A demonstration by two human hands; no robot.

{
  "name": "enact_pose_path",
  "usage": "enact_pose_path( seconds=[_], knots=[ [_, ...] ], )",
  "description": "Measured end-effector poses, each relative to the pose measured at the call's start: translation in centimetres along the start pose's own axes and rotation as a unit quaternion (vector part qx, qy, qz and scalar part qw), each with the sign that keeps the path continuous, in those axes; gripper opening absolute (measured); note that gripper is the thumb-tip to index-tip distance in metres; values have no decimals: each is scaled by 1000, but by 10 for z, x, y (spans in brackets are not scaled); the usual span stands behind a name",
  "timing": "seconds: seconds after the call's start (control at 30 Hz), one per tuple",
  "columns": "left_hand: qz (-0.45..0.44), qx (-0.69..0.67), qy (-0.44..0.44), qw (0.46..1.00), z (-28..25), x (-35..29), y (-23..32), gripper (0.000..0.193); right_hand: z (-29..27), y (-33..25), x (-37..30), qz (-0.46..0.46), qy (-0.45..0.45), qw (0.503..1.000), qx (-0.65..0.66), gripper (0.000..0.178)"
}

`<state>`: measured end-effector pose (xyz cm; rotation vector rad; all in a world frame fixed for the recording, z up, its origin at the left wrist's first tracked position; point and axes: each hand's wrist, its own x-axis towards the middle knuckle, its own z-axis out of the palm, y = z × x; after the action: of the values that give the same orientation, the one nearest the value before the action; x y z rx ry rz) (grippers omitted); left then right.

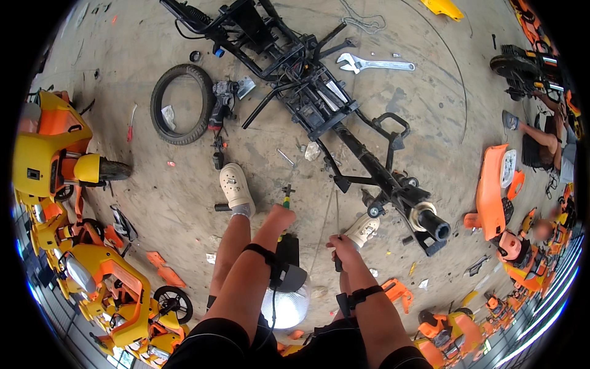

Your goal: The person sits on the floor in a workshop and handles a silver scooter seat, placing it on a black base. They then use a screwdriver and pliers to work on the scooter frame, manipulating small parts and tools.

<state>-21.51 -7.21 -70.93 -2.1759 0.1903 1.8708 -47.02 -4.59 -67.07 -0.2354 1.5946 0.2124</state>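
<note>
My left hand (282, 218) is closed around a hammer (287, 198) with a green and yellow handle, its small metal head pointing away from me. In my right hand (345, 251) is a long screwdriver (337, 216), its thin shaft pointing away and its dark grip showing below my fingers. Both tools are held above the floor between my feet. Just beyond my right hand lies a black motorcycle frame (369, 161), its tube end with a pale ring (424, 216) nearest me. Neither tool visibly touches the frame.
A tyre (158, 104), a cordless impact driver (224, 98) and a red-handled screwdriver (131, 126) lie left of the frame. An adjustable wrench (381, 64) lies beyond it. Yellow-orange scooters (104, 270) stand at left. Orange panels (491, 190) and a seated person (547, 138) are at right.
</note>
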Motion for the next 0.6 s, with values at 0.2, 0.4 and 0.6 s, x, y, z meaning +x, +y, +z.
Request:
enact_pose_path(
  seconds=[0.2,0.4,0.6],
  knots=[
    [56,22,13,998,23,41,10,68,-13,-25,3,-16,-2,1000,-16,28],
    [32,99,-31,994,20,40,17,68,-15,-21,0,-3,-5,1000,-16,30],
    [27,32,-28,999,15,39,11,67,1,-13,-6,2,-18,999,-32,30]
  ],
)
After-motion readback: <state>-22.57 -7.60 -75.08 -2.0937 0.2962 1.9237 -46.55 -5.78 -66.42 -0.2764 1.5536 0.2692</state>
